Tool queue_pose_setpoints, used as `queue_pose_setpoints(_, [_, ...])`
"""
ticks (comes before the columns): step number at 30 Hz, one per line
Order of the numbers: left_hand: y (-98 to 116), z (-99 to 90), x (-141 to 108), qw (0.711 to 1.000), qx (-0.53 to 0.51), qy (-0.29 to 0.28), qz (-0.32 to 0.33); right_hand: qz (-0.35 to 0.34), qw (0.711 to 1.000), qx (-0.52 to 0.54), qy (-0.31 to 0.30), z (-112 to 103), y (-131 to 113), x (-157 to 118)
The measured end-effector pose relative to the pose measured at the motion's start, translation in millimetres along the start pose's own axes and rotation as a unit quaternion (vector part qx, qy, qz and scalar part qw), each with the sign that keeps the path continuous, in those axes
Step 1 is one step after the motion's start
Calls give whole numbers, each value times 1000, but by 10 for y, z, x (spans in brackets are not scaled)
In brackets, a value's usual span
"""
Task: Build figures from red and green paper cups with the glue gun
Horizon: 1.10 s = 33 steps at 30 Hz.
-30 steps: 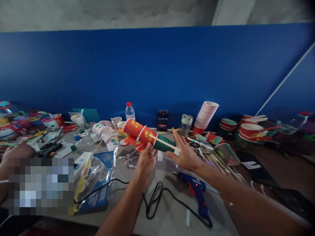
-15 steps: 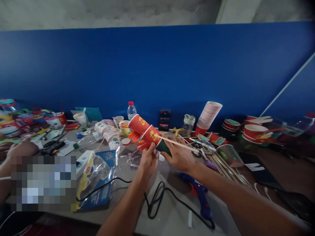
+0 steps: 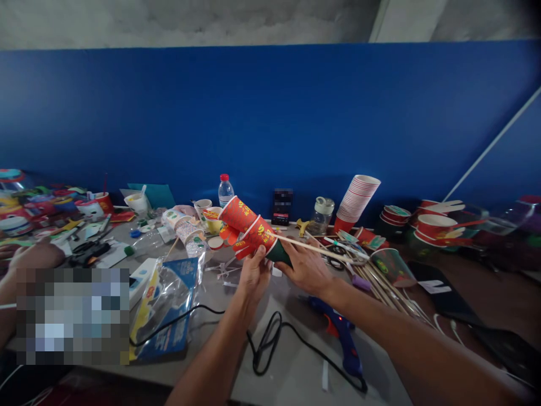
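Above the table's middle, two red-and-green paper cups (image 3: 258,234) with yellow lettering are joined end to end and tilted up to the left. Red cut pieces (image 3: 232,235) stick out beneath them. My left hand (image 3: 255,276) is closed around the cups from below, its thumb on the near side. From the right, my right hand (image 3: 308,266) grips the green lower end, its fingertips partly hidden. A pale wooden stick (image 3: 316,247) runs across from the cup over that hand; where it attaches is hard to make out. The blue glue gun (image 3: 349,338) lies below my right forearm.
A tall stack of paper cups (image 3: 357,200), a glass jar (image 3: 323,214) and wooden sticks (image 3: 391,287) are at the right. Plastic packaging (image 3: 169,310) and a black cable (image 3: 270,344) lie in front. Another person's hand (image 3: 36,256) is at far left.
Both hands keep their hold on the joined cups. The stick's free end has shifted slightly to the right; otherwise almost everything stays where it was.
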<state>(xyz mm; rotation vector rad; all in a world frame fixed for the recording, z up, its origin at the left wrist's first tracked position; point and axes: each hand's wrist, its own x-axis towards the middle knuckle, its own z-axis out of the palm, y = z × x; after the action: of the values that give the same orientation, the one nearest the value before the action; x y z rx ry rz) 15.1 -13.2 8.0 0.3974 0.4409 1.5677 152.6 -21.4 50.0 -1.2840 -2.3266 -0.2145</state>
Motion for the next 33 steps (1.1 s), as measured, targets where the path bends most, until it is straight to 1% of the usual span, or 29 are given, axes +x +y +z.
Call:
queue_pose_setpoints(2, [17, -4, 16, 1000, -13, 0, 10, 19, 999, 27, 34, -104, 41, -46])
queue_pose_setpoints(4, [42, -11, 32, 999, -31, 8, 16, 62, 992, 79, 72, -252, 119, -191])
queue_pose_setpoints(6, [73, -9, 38, 999, -45, 21, 14, 125, 974, 178, 57, -394, 226, -459])
queue_pose_setpoints(7, [90, -2, 33, 998, -49, 28, 12, 159, 961, 226, 24, -446, 285, -632])
queue_pose_setpoints(9, [117, 23, 7, 998, -50, 34, 5, 210, 924, 306, -98, -495, 392, -1017])
queue_pose_setpoints(11, [127, 60, -35, 999, -51, 19, -7, 234, 892, 332, -199, -475, 464, -1371])
queue_pose_setpoints(13, [114, 97, -80, 998, -62, -7, -21, 276, 880, 307, -236, -421, 479, -1610])
queue_pose_setpoints(15, [85, 127, -117, 996, -73, -36, -37, 297, 887, 243, -256, -368, 432, -1697])
queue_pose_setpoints(17, [55, 149, -145, 994, -74, -62, -57, 302, 901, 162, -266, -334, 341, -1653])
queue_pose_setpoints(19, [38, 161, -162, 991, -76, -83, -69, 323, 903, 78, -274, -318, 234, -1540])
queue_pose_setpoints(21, [38, 166, -171, 990, -82, -87, -72, 340, 899, 20, -274, -306, 143, -1428])
queue_pose_setpoints(23, [50, 162, -175, 991, -82, -80, -69, 345, 900, -1, -267, -284, 91, -1366])
queue_pose_setpoints(27, [82, 135, -163, 992, -79, -75, -64, 345, 905, 29, -247, -183, 136, -1425])
queue_pose_setpoints(29, [101, 121, -145, 992, -79, -76, -57, 360, 908, 65, -206, -132, 204, -1503])
queue_pose_setpoints(30, [113, 117, -134, 993, -78, -78, -49, 376, 904, 101, -178, -120, 235, -1541])
queue_pose_setpoints(31, [128, 118, -123, 993, -74, -82, -41, 398, 892, 159, -145, -123, 259, -1575])
queue_pose_setpoints(32, [145, 122, -115, 993, -70, -87, -32, 425, 866, 240, -106, -142, 275, -1603])
queue_pose_setpoints(33, [165, 130, -108, 993, -65, -93, -23, 452, 825, 333, -64, -179, 282, -1623])
